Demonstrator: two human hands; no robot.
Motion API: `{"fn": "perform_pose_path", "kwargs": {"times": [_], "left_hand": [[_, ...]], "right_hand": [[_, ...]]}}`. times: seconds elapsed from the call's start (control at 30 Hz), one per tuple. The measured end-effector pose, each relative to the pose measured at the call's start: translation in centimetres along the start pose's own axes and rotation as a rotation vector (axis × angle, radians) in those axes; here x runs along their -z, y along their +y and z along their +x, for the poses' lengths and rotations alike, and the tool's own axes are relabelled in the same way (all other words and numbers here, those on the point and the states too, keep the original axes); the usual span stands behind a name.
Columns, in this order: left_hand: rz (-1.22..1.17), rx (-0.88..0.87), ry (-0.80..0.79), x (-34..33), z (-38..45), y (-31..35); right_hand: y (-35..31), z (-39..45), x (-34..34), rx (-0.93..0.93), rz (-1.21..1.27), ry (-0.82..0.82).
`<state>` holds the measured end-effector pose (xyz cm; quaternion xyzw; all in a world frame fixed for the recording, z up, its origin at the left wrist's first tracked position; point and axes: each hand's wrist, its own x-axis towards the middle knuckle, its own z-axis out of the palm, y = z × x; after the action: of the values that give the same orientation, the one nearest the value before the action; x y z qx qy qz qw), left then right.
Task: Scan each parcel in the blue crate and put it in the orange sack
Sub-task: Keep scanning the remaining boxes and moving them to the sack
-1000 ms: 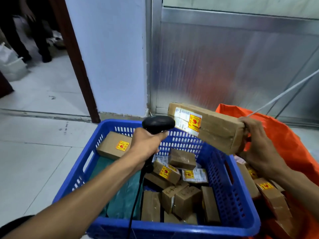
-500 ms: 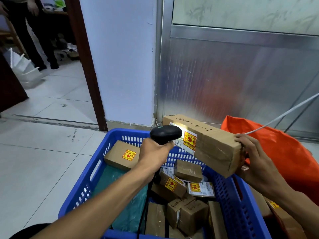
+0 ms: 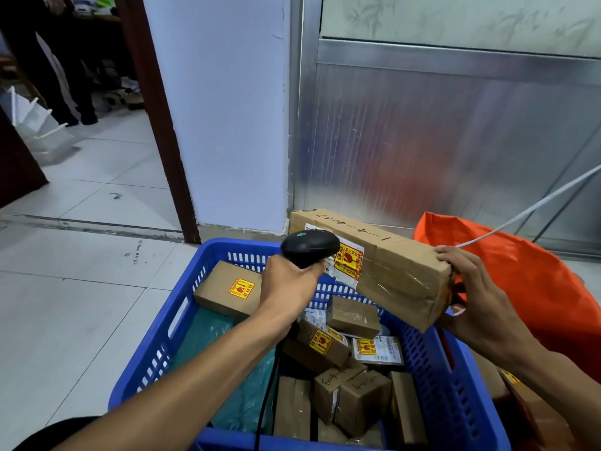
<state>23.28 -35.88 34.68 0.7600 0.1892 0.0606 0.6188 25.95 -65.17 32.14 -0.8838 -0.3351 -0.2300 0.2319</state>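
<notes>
My right hand [image 3: 478, 297] grips the near end of a long cardboard parcel [image 3: 390, 265], held over the far right corner of the blue crate [image 3: 182, 307]. Its white and yellow label faces the black barcode scanner [image 3: 309, 247], which my left hand [image 3: 289, 288] grips by the handle, the scanner's head right beside the label. Several small cardboard parcels [image 3: 341, 362] lie in the crate beside a green plastic bag [image 3: 221, 362]. The orange sack [image 3: 533, 288] stands open to the right of the crate, with a few parcels [image 3: 520, 398] showing inside it.
A white cord [image 3: 533, 205] runs from the sack's rim up to the right. A metal panel wall [image 3: 439, 141] and a blue-white pillar [image 3: 227, 125] stand behind the crate. A doorway at the left shows a standing person's legs [image 3: 55, 76] and white bags [image 3: 35, 125].
The view has tilted up and closed in. The long parcel has turned a little so its handwritten top face shows, and the scanner head has come closer to the label.
</notes>
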Motion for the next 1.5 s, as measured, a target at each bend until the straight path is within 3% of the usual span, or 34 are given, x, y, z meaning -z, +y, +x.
{"fn": "perform_pose_path", "kwargs": {"times": [1.5], "left_hand": [[0.059,-0.019,-0.028,0.3,0.0,-0.2]], "right_hand": [[1.2,-0.8,-0.3,-0.088,-0.029,0.006]]}}
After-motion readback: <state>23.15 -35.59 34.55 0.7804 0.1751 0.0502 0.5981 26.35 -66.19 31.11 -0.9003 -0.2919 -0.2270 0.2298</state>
